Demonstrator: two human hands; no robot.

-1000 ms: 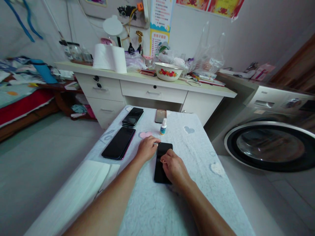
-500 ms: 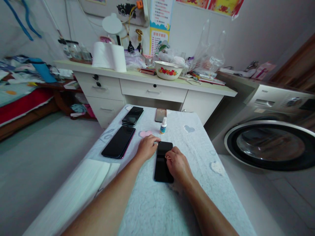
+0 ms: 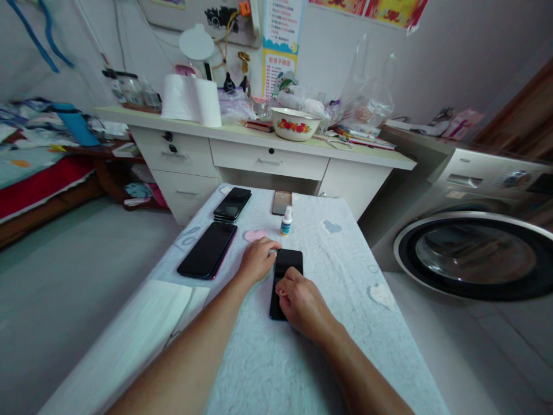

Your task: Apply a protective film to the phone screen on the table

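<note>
A black smartphone (image 3: 292, 257) lies screen up on the cloth-covered table in front of me. Its upper left edge is gripped by my left hand (image 3: 258, 259), whose fingers reach to the corner. My right hand (image 3: 300, 297) is closed and pressed onto the lower half of the screen; whatever its curled fingers hold is hidden. Just beyond the phone stands a small white spray bottle (image 3: 286, 221) with a blue and yellow label. To the left rests another dark phone (image 3: 208, 251) with a pinkish edge. Farther back are some stacked phones (image 3: 233, 203) and a phone case (image 3: 282, 202).
The pale patterned tablecloth (image 3: 337, 271) covers the narrow table. Behind it a white desk (image 3: 268, 157) bears paper rolls (image 3: 190, 99), a flowered bowl (image 3: 296, 124) and plastic bags (image 3: 367, 98). A washing machine (image 3: 470, 190) stands on the right, a bed (image 3: 47, 178) on the left.
My right hand has slid left and slightly down across the phone's screen. My left hand stays at the upper left edge, and the phone has hardly moved.
</note>
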